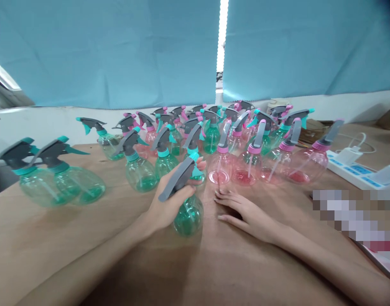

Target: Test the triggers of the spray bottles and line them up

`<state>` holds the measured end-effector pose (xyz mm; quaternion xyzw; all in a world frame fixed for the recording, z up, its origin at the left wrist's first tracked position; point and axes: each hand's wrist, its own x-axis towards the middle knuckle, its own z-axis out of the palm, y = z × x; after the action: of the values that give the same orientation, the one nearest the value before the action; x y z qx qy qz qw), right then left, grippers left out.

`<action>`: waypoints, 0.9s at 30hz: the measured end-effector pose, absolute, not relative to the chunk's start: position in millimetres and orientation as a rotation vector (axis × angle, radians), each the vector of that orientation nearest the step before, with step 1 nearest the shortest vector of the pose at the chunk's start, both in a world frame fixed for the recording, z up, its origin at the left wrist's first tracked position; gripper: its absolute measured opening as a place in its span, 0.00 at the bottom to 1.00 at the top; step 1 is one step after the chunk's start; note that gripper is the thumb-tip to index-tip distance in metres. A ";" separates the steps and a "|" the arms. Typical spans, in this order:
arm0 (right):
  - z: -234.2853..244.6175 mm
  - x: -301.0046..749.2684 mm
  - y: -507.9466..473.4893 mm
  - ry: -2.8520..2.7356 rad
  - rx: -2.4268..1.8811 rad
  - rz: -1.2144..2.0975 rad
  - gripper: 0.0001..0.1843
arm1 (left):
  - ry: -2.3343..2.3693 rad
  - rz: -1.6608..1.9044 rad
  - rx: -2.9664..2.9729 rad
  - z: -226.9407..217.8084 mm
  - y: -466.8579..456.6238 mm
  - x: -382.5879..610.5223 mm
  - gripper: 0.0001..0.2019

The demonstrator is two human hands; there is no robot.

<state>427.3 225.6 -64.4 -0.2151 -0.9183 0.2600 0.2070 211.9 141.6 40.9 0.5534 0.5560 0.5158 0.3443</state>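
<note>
My left hand [169, 199] is wrapped round the neck of a green spray bottle [189, 217] with a grey and turquoise trigger head. The bottle is upright, close to the tabletop; whether its base touches cannot be told. To its right, my right hand [247, 212] rests on the table with fingers apart, holding nothing. Just beyond that hand stand several pink spray bottles [220, 166] with pink collars and grey heads. Beyond my left hand are more green spray bottles [140, 172], clear enough to show their dip tubes.
Two green spray bottles [92, 187] stand at the left of the brown table [143, 272]. Many mixed bottles crowd the back near the white wall. On the right lie a white power strip [357, 170] with plugs and a partly blurred-out flat object [351, 221]. Blue cloth [118, 51] hangs behind.
</note>
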 end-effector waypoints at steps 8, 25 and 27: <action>-63.9 427.9 225.0 -2.551 -0.594 0.736 0.25 | 1.395 1.315 1.514 41.0 142.7 209.7 0.18; -65.3 428.5 227.1 -2.567 -0.580 0.751 0.26 | 1.401 1.297 1.616 42.8 142.5 206.8 0.13; -65.2 428.3 227.1 -2.568 -0.582 0.751 0.26 | 1.406 1.296 1.622 41.9 142.8 206.5 0.11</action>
<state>428.3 227.1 -65.2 -0.2081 -0.9189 0.2688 0.2002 206.5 142.8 41.9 0.6146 0.5329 0.4910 0.3119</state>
